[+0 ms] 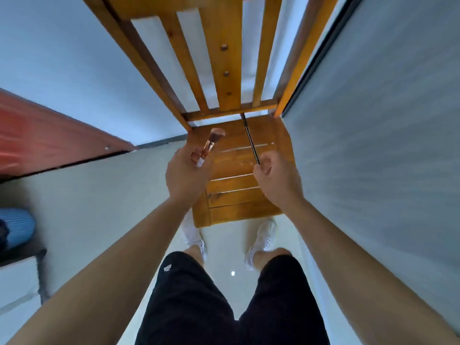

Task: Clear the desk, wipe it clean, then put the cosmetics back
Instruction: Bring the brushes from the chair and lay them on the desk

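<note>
My left hand [185, 174] is shut on a rose-gold makeup brush [211, 141] with a fluffy brown head, held over the left part of a wooden slatted chair seat [236, 192]. My right hand [276, 178] grips the lower end of a thin black makeup brush [251, 143], whose tip points toward the chair's back rail. Both hands hover just above the seat. The desk is not in view.
The chair back [224, 58] rises straight ahead. A grey wall [373, 145] runs close on the right and a red-brown door [37, 135] stands at the left. My legs and white shoes [263, 240] stand on a pale tiled floor. A blue cushion [15, 227] lies far left.
</note>
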A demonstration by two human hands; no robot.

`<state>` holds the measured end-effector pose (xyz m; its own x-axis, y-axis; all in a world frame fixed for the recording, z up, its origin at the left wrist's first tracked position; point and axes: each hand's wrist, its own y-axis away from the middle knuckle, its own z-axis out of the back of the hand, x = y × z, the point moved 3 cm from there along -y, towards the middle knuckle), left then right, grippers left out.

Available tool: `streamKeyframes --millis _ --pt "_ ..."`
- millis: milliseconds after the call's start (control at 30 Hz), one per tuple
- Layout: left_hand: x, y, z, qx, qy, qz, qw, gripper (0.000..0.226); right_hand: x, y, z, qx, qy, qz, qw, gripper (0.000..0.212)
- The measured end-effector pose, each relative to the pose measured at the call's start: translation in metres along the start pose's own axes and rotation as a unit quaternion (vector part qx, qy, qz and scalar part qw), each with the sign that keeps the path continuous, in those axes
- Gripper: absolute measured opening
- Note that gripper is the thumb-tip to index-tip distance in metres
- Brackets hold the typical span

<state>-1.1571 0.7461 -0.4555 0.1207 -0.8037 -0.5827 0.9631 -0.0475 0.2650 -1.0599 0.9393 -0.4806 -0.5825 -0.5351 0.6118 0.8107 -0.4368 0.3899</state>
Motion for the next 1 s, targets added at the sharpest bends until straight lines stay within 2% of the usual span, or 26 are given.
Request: streamKeyframes --millis 100,233,467,600,733,867,1000 --pt "-0.036 0.025 0.087 -0.098 0.066 -0.005 0.993 0.014 0.078 0.017 0.035 -0.001 -0.011 0.086 0.996 0.017" --pt "-0.047 0.074 0.196 -0.209 0.117 0.014 0.971 0.013 0.176 0.055 0.062 0.027 -0.022 0.199 0.979 0.013" --pt "0.003 0.159 0.376 -0.389 0.162 0.043 0.906 0.01 0.341 0.145 0.067 0.007 -0.04 0.392 0.919 0.02" --pt "0.081 0.239 0.455 -0.461 0.175 0.055 0.868 0.012 0.424 0.236 0.022 0.021 -0.064 0.47 0.88 0.013" --pt "0.196 0.344 0.526 -0.528 0.17 0.09 0.827 0.012 0.495 0.349 -0.067 0.062 -0.085 0.525 0.844 0.012" --pt "0.314 0.464 0.59 -0.597 0.143 0.159 0.773 0.009 0.547 0.467 -0.17 0.107 -0.092 0.575 0.806 0.017" --pt "0.407 0.565 0.622 -0.641 0.15 0.234 0.715 0.01 0.575 0.567 -0.261 0.169 -0.071 0.62 0.763 0.018"
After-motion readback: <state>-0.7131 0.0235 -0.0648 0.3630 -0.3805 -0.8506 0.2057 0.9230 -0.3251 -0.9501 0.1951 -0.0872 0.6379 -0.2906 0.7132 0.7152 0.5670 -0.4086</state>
